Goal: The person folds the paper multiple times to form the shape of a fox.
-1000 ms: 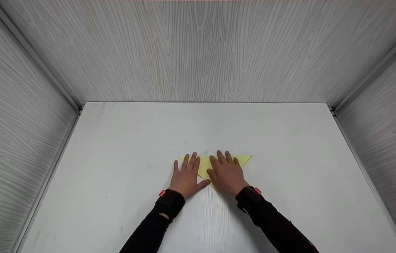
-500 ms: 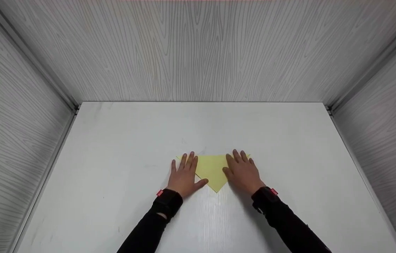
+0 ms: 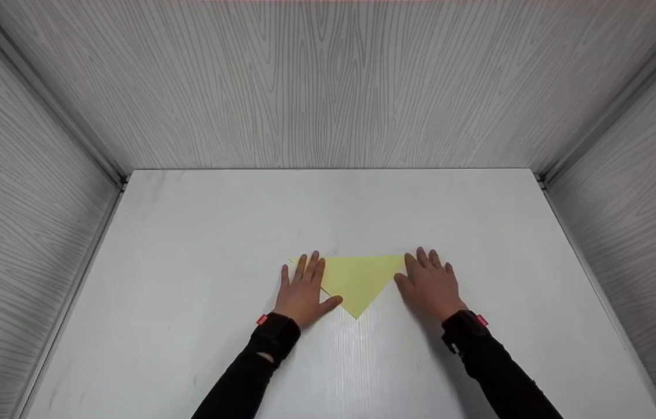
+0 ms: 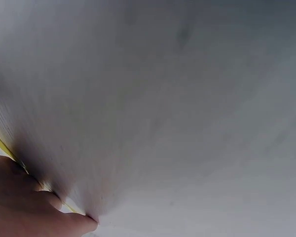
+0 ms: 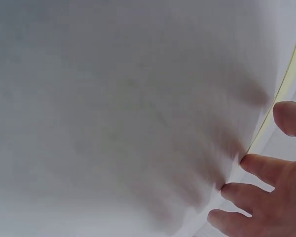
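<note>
Paper triangle (image 3: 360, 280), yellow, one; flat on a white table (image 3: 328, 209), long edge away from the person, point toward them; left hand (image 3: 299, 295), fingers outstretched, grasping nothing, laid across the triangle's left part; right hand (image 3: 431, 288), likewise extended and ungrasping, index finger at the triangle's right corner.

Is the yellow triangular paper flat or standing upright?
Flat: the yellow triangular paper lies broad face up on the white table, left hand resting on it.
</note>
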Available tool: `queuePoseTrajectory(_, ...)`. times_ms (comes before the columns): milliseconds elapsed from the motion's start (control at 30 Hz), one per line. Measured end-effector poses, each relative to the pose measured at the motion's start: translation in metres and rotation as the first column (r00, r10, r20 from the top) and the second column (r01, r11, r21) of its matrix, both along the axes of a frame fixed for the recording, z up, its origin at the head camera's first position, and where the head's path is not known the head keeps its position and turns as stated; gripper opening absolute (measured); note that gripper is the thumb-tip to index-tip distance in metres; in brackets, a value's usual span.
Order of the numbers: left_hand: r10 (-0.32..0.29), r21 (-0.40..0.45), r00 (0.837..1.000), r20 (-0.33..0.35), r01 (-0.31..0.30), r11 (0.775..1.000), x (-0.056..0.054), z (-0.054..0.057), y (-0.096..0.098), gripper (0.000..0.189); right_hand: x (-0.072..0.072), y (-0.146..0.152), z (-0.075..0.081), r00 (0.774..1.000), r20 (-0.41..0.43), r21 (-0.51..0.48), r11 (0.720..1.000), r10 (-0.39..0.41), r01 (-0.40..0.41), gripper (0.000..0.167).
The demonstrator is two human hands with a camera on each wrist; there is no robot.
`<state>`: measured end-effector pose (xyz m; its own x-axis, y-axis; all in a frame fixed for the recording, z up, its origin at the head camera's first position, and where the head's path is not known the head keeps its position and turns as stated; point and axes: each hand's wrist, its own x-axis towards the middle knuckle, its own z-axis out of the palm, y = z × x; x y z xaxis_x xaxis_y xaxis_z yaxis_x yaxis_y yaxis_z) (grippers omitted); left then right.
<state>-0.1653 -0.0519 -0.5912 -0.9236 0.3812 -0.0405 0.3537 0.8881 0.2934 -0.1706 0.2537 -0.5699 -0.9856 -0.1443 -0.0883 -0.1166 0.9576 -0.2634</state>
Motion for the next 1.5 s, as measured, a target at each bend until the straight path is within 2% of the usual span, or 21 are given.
queuePoseTrajectory(200, -0.002, 0.003, 1.000, -0.002, 0.002, 1.000, 0.000, -0.001, 0.000, 0.096, -0.004, -0.006, -0.002, 1.000, -0.002, 0.058, 0.998, -0.016, 0.016, 0.077)
queuePoseTrajectory(267, -0.005, -0.001, 1.000, -0.002, 0.005, 1.000, 0.000, -0.002, 0.000, 0.096, -0.005, -0.012, -0.001, 0.998, -0.058, 0.065, 0.998, -0.014, 0.018, 0.074)
queuePoseTrajectory(333, -0.005, -0.005, 1.000, -0.006, 0.005, 1.000, 0.000, -0.003, 0.000, 0.096, -0.008, -0.021, 0.000, 0.989, -0.148, 0.060, 0.998, 0.013, -0.004, 0.066)
queuePoseTrajectory(433, -0.002, -0.006, 1.000, -0.006, 0.002, 1.000, -0.001, -0.003, 0.000, 0.096, -0.013, -0.040, 0.001, 0.946, -0.297, 0.055, 0.992, 0.126, -0.115, 0.051)
queuePoseTrajectory(500, 0.001, -0.011, 1.000, -0.004, -0.001, 1.000, -0.001, -0.002, 0.000, 0.096, -0.015, -0.053, 0.001, 0.914, -0.339, 0.049, 0.974, 0.223, -0.219, 0.044)
queuePoseTrajectory(567, -0.002, -0.010, 1.000, -0.006, 0.002, 1.000, -0.001, -0.002, 0.001, 0.096, -0.016, -0.065, -0.003, 0.877, -0.351, 0.054, 0.943, 0.327, -0.329, 0.041)
queuePoseTrajectory(600, -0.004, -0.013, 1.000, -0.005, 0.004, 1.000, -0.001, -0.003, 0.001, 0.096, -0.017, -0.070, -0.004, 0.868, -0.336, 0.053, 0.927, 0.367, -0.372, 0.041)
queuePoseTrajectory(667, -0.009, -0.028, 1.000, 0.002, 0.009, 1.000, -0.001, -0.003, 0.002, 0.096, -0.016, -0.077, -0.007, 0.852, -0.310, 0.056, 0.903, 0.422, -0.427, 0.041)
queuePoseTrajectory(733, -0.013, -0.029, 1.000, -0.001, 0.013, 1.000, -0.001, -0.004, 0.002, 0.096, -0.015, -0.081, -0.010, 0.846, -0.290, 0.053, 0.890, 0.447, -0.452, 0.042)
queuePoseTrajectory(867, -0.006, -0.031, 1.000, -0.004, 0.006, 1.000, -0.001, -0.006, 0.001, 0.096, -0.012, -0.084, -0.012, 0.866, -0.266, 0.028, 0.902, 0.423, -0.431, 0.047)
queuePoseTrajectory(1033, -0.001, -0.013, 1.000, -0.020, 0.001, 1.000, -0.002, -0.009, -0.001, 0.095, -0.012, -0.087, -0.012, 0.884, -0.233, 0.059, 0.914, 0.405, -0.402, 0.052)
queuePoseTrajectory(1133, -0.005, -0.011, 1.000, -0.023, 0.005, 1.000, -0.002, -0.008, 0.000, 0.095, -0.012, -0.085, -0.011, 0.902, -0.203, 0.063, 0.925, 0.380, -0.375, 0.056)
queuePoseTrajectory(1300, -0.008, -0.014, 1.000, -0.012, 0.008, 1.000, 0.000, -0.003, 0.001, 0.096, -0.013, -0.074, -0.009, 0.930, -0.163, 0.056, 0.945, 0.328, -0.323, 0.061)
queuePoseTrajectory(1500, -0.002, 0.005, 1.000, -0.008, 0.002, 1.000, 0.000, -0.001, 0.000, 0.096, -0.012, -0.049, -0.008, 0.951, -0.147, 0.019, 0.962, 0.273, -0.274, 0.055)
